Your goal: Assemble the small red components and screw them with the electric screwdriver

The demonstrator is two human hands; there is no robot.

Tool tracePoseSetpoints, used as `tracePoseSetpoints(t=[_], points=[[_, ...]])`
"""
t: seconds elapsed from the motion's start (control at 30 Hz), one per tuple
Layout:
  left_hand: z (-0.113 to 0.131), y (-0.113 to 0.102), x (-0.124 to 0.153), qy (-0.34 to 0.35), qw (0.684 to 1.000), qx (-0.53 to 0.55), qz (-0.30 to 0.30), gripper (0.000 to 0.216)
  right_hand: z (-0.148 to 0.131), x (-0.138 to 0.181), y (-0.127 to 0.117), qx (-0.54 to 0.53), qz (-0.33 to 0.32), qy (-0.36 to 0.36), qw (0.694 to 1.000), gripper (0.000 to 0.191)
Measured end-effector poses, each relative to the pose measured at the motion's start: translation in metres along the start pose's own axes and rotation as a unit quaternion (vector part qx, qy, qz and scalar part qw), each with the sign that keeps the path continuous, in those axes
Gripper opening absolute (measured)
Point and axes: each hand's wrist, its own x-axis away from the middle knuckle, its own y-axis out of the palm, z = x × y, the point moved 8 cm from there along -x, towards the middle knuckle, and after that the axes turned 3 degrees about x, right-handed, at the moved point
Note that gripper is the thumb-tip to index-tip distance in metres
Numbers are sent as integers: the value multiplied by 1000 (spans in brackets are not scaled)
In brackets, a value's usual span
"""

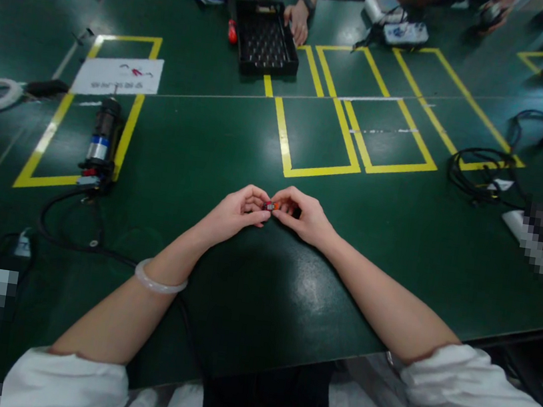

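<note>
My left hand [243, 211] and my right hand [304, 216] meet in front of me, just above the green table [193, 145]. Between their fingertips is a small red, orange and silver part [270, 207], pinched from both sides. It is too small for me to tell its kind. Fingers of both hands are closed on it, the thumbs toward me. A pale bangle [159, 280] circles my left forearm.
Across the table a person's hand [297, 22] rests on a black tray [267, 68]. A black cylindrical power tool [105, 129] with a cable stands left, near a white paper [140, 80]. Yellow tape [323, 172] marks rectangles. Coiled black cable [478, 172] lies right.
</note>
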Motion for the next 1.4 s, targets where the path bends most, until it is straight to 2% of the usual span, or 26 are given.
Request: tracePoseSetpoints(t=[0.73, 0.9, 1.13, 1.27, 1.4], points=[[-2, 0, 0, 7, 1000, -13, -1, 35, -1, 2, 4, 36, -12, -7, 999, 15], [-1, -1, 1, 17, 1000, -11, 12, 33, 1, 1, 2, 23, -10, 20, 999, 20], [2, 1, 2, 44, 999, -19, 10, 32, -1, 1, 1, 29, -4, 26, 999, 9], [5, 0, 5, 70, 995, -71, 24, 37, 4, 1, 1, 7, 2, 53, 999, 10], [16, 2, 11, 120, 970, -207, 40, 31, 10, 2, 1, -4, -1, 85, 996, 13]])
